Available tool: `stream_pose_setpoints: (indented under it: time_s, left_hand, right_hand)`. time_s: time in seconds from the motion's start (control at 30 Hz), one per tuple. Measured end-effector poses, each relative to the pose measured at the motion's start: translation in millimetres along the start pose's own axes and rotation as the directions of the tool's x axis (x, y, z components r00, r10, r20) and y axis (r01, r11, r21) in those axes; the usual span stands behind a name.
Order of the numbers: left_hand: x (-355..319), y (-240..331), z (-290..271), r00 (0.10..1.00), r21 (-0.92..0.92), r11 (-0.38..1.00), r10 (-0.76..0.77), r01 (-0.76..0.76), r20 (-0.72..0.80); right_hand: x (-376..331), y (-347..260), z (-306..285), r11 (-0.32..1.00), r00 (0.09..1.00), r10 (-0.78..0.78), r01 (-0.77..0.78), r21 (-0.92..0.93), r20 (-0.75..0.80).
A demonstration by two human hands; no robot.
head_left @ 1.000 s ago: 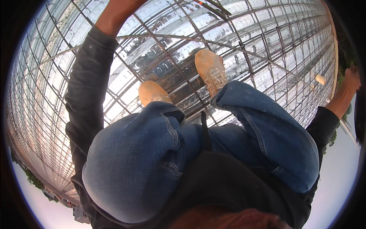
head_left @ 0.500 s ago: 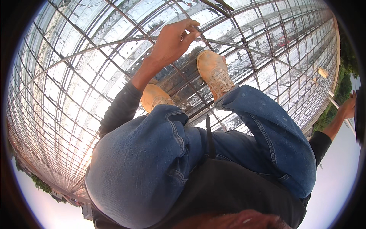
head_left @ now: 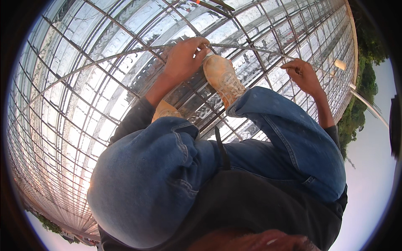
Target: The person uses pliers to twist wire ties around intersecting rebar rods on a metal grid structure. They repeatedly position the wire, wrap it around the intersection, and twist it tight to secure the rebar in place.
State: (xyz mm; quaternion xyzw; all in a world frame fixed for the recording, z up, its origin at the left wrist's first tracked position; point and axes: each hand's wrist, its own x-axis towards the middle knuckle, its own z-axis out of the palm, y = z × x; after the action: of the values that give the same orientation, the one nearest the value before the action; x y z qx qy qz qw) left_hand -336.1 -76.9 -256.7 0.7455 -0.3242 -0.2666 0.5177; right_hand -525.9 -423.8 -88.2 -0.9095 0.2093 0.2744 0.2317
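Observation:
My left hand (head_left: 183, 59) reaches over a grid of steel reinforcing bars (head_left: 247, 40). Its thumb and fingers pinch together beside a bar crossing, just past the toe of my right shoe (head_left: 222, 77). Whatever lies between those fingertips is too small to make out. Over the grid to the right, my right hand (head_left: 303, 77) is closed, its thumb and forefinger pressed together. A thin light strand (head_left: 279, 67), perhaps wire, shows at those fingertips. One long bar (head_left: 98, 61) curves across the mesh and passes by the left hand.
Shiny ribbed metal sheeting (head_left: 90, 98) lies under the bars. My tan shoes rest on the grid. A dark, long, thin tool (head_left: 211, 7) with an orange patch lies at the top edge. A light-coloured block (head_left: 340, 64) sits near the right edge, with trees (head_left: 363, 96) beyond.
My right hand has come in from the far right edge to above the grid. My left hand has drawn slightly nearer and left, its fingertips now pinched together. The whole view has shifted a little.

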Motion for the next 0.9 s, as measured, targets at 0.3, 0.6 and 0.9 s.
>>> stream_pose_setpoints:
  time_s: [0.3,0.6,0.9]
  left_hand:
    - [32,-30,24,0.919,0.443,0.806,0.363,-0.392,0.154]
    - [38,-45,25,0.932,0.514,0.777,0.316,-0.363,0.179]
    - [45,-27,40,0.934,0.498,0.791,0.276,-0.354,0.226]
  right_hand:
    - [-32,72,-25,0.985,0.972,0.136,-0.154,-0.084,-0.190]
    - [12,-131,-3,0.955,0.844,-0.295,0.270,-0.121,-0.449]
    - [-43,-125,-8,0.970,0.842,0.089,-0.194,-0.146,-0.532]
